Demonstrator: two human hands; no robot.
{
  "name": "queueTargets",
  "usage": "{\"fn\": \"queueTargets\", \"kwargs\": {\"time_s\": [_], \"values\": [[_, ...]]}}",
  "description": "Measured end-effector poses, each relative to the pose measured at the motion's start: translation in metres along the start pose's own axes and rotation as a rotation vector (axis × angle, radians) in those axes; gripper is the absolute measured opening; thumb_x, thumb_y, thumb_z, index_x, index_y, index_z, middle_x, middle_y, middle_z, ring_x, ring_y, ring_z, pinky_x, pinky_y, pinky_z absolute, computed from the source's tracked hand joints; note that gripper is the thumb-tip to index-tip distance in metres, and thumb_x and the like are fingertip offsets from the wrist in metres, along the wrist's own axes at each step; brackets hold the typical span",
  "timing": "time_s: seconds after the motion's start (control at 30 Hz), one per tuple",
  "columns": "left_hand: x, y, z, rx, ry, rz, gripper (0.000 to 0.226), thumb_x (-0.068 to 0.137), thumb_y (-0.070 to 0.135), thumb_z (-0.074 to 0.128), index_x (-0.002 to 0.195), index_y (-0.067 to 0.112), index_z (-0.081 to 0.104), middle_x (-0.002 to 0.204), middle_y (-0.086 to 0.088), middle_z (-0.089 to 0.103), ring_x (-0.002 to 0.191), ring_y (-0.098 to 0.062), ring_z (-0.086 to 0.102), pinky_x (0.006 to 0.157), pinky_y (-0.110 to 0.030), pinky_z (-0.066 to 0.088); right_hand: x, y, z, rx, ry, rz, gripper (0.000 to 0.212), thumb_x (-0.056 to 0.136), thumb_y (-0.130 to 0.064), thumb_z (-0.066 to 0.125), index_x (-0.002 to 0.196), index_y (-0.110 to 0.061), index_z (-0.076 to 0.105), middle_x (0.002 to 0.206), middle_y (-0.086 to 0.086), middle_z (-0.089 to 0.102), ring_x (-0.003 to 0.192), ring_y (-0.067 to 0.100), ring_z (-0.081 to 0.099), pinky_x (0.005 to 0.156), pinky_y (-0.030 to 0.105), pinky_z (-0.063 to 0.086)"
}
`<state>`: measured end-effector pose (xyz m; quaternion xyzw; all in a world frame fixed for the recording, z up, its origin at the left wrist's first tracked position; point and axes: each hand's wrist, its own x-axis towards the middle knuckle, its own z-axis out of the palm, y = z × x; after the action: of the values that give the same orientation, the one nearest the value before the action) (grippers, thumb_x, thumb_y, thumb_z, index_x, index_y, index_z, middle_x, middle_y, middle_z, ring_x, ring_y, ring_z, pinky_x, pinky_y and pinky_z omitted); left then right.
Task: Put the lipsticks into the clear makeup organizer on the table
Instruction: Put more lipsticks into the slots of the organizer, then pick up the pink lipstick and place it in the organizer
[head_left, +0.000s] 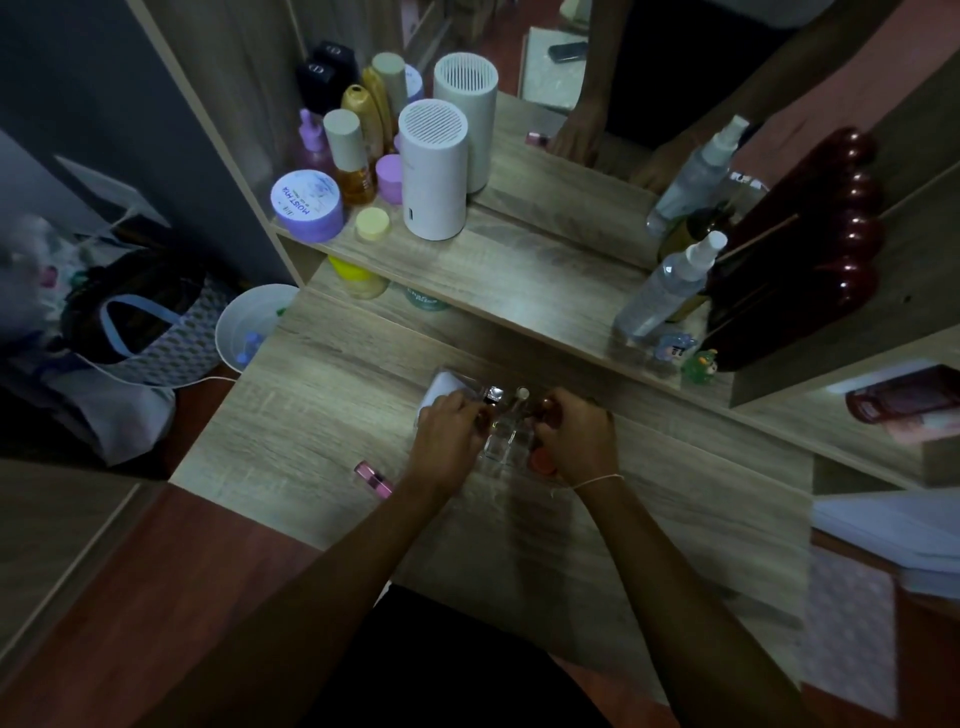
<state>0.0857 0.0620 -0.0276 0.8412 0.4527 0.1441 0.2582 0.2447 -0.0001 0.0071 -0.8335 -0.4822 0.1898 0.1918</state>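
Clear makeup organizer (501, 441) sits mid-table (322, 410), between both hands. Upright in it: silver-capped lipstick (492, 395), pale-capped tube (522, 393); orange lid (542, 461) at its right. Left hand (451, 431) curled at the organizer's left edge, right hand (576, 434) curled at its right; contents of either grasp cannot be determined. Pink lipstick (373, 479) lies on the table, left of the left wrist.

Both forearms reach forward, the left hand (451, 427) and right hand (581, 435) close together, fingers curled downward.
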Motion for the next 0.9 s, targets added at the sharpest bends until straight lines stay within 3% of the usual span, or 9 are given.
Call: {"fn": "queueTargets", "kwargs": {"time_s": [0.33,0.47,0.53,0.63,0.77,0.9], "values": [[-0.004,-0.004,-0.004,-0.042,0.01,-0.005,0.025,0.078,0.013,0.069,0.103,0.014,0.069,0.095,-0.011,0.067,0.088,-0.031,0.06,0.074,-0.041,0.043,-0.003,0.006,0.004,0.013,0.018,-0.028,0.021,0.065,-0.021,0.074,0.084,-0.02,0.064,0.078,0.005,0.072,0.076,0.027,0.066,0.068,0.031,0.048],[-0.012,-0.007,-0.015,-0.072,0.038,0.015,0.027,0.083,0.019,0.068,0.109,0.013,0.066,0.095,-0.012,0.066,0.089,-0.03,0.059,0.075,-0.039,0.042,-0.014,0.005,-0.001,0.101,0.119,-0.017,0.032,0.067,-0.03,0.073,0.096,-0.026,0.061,0.084,0.003,0.073,0.081,0.026,0.068,0.076,0.043,0.054],[-0.021,-0.013,-0.027,-0.078,0.069,0.038,0.028,0.083,0.022,0.067,0.109,0.013,0.063,0.095,-0.012,0.066,0.087,-0.029,0.058,0.076,-0.039,0.043,-0.025,0.003,-0.004,0.132,0.222,-0.045,0.025,0.073,-0.029,0.071,0.094,-0.026,0.058,0.081,0.0,0.07,0.075,0.024,0.066,0.072,0.047,0.053],[-0.038,-0.035,-0.049,-0.068,0.096,0.058,0.031,0.089,0.028,0.048,0.112,0.011,0.061,0.099,-0.011,0.063,0.089,-0.025,0.056,0.078,-0.038,0.042,-0.043,-0.005,-0.003,0.145,0.304,-0.124,0.007,0.079,-0.022,0.066,0.082,-0.023,0.06,0.072,-0.001,0.064,0.066,0.021,0.058,0.065,0.047,0.05],[-0.052,-0.076,-0.073,-0.001,0.069,0.016,0.037,0.089,0.028,0.04,0.119,0.012,0.055,0.113,-0.011,0.061,0.101,-0.027,0.055,0.086,-0.04,0.042,-0.061,-0.03,0.017,0.197,0.245,-0.159,0.009,0.081,-0.026,0.059,0.077,-0.019,0.064,0.068,0.002,0.065,0.065,0.018,0.056,0.063,0.037,0.049],[-0.062,-0.115,-0.083,0.098,-0.025,-0.007,0.049,0.082,0.012,0.047,0.131,0.008,0.046,0.13,-0.02,0.055,0.119,-0.034,0.05,0.097,-0.048,0.041,-0.075,-0.067,0.056,0.173,0.014,-0.185,0.009,0.079,-0.02,0.055,0.078,-0.016,0.063,0.073,0.006,0.066,0.07,0.026,0.06,0.063,0.039,0.049]]}}
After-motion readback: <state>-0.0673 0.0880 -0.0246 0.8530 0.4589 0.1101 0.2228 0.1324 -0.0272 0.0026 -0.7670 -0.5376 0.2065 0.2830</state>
